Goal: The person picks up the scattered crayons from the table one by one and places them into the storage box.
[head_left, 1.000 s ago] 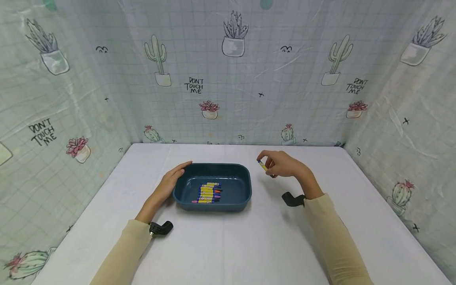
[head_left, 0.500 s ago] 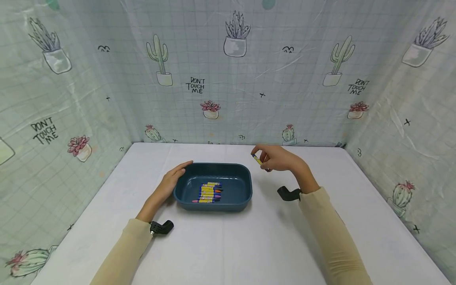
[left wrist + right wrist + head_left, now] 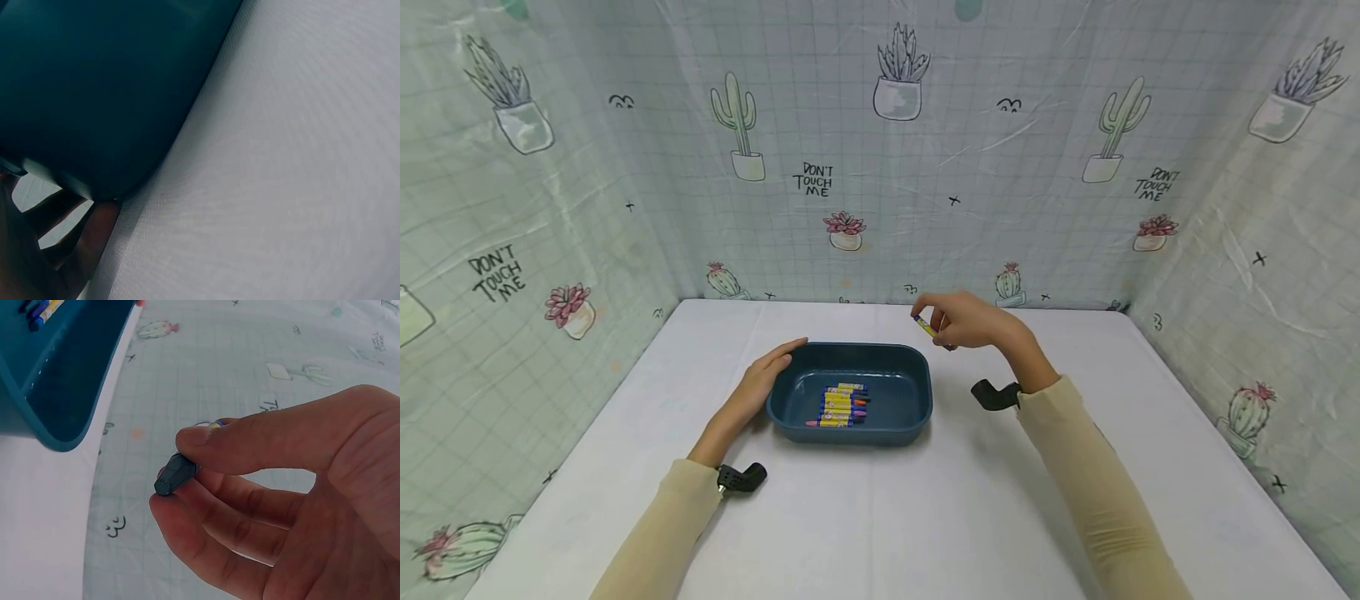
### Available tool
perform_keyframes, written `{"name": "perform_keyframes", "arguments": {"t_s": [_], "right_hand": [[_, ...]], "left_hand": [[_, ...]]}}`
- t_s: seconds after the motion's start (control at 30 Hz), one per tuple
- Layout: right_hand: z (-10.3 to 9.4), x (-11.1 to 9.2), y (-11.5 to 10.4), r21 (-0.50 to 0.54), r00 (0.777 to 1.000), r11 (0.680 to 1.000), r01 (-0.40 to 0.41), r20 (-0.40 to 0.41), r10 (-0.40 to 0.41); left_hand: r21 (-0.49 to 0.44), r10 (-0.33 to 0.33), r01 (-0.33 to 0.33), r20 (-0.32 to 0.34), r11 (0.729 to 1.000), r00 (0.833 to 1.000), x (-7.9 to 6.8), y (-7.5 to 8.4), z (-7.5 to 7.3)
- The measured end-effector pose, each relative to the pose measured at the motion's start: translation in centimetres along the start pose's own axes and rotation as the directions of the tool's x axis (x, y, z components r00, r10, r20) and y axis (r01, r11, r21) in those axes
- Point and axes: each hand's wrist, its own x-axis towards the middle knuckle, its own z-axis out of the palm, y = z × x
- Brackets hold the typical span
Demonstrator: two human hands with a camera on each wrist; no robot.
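A dark teal rectangular tray (image 3: 895, 435) rests on the white table. Inside it, left of its middle, several crayons (image 3: 842, 405) with yellow and blue wrappers lie side by side. My left hand (image 3: 752, 390) rests against the tray's left end, its fingers mostly straight along the outer wall (image 3: 94, 94) in the left wrist view. Up beyond the tray's far right corner, my right hand (image 3: 966, 321) pinches one crayon (image 3: 924, 326) between thumb and fingers, well above the table. Its dark teal tip (image 3: 175, 476) points out past the thumb in the right wrist view.
The white table (image 3: 887, 525) ends at a back edge just beyond the tray. Behind and at both sides hangs a pale curtain (image 3: 880, 167) printed with cacti. A black wrist camera (image 3: 996, 395) juts from my right sleeve and another (image 3: 742, 478) from my left.
My right hand has moved left and farther up in the head view, carrying the crayon nearer to the tray's far right corner. The left hand and the tray have stayed put.
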Motion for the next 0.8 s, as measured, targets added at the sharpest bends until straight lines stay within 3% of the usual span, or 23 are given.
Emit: {"name": "perform_keyframes", "arguments": {"t_s": [0.53,0.8], "right_hand": [[0.7,2.9,-4.1,-0.121,0.996,0.991,0.063,0.064,-0.055],[2.4,5.0,-6.0,-0.207,0.978,0.969,0.133,0.187,-0.094]], "left_hand": [[-0.013,0.007,-0.007,-0.009,1.000,1.000,-0.1,-0.2,0.0],[-0.007,-0.001,0.001,-0.006,1.000,1.000,0.0,-0.4,-0.1]]}}
